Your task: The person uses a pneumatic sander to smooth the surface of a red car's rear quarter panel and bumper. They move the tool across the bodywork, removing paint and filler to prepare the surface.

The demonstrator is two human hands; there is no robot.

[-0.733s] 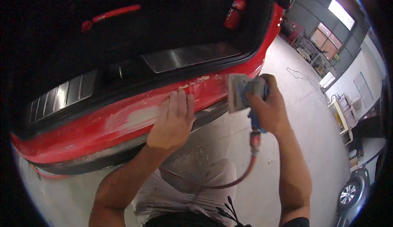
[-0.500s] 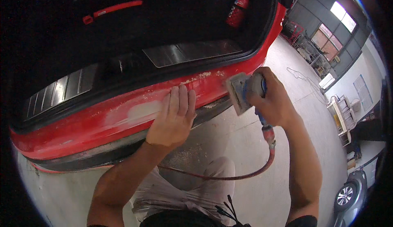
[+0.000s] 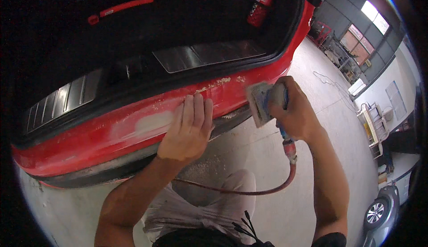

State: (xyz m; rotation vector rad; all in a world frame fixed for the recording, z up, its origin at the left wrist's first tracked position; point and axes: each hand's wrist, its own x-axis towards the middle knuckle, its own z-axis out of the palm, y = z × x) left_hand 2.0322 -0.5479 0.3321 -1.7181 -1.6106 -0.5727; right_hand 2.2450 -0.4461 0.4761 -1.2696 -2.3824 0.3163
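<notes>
Two hands at a red bumper [image 3: 111, 135].
Left hand [image 3: 187, 129] lies flat, open on it; right hand [image 3: 296, 111] grips an air sander [image 3: 263, 102].

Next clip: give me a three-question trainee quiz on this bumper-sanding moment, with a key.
1. True or false: the left hand lies flat on the red rear car bumper.
2. Which does the right hand hold: A) a red fire extinguisher, B) a blue-and-grey air sander, C) a spray gun?
3. What runs down from the tool's handle and loops across the floor?

Key
1. True; its fingers point up toward the boot sill.
2. B, the blue-and-grey air sander, its pad beside the bumper.
3. A red air hose.
</notes>
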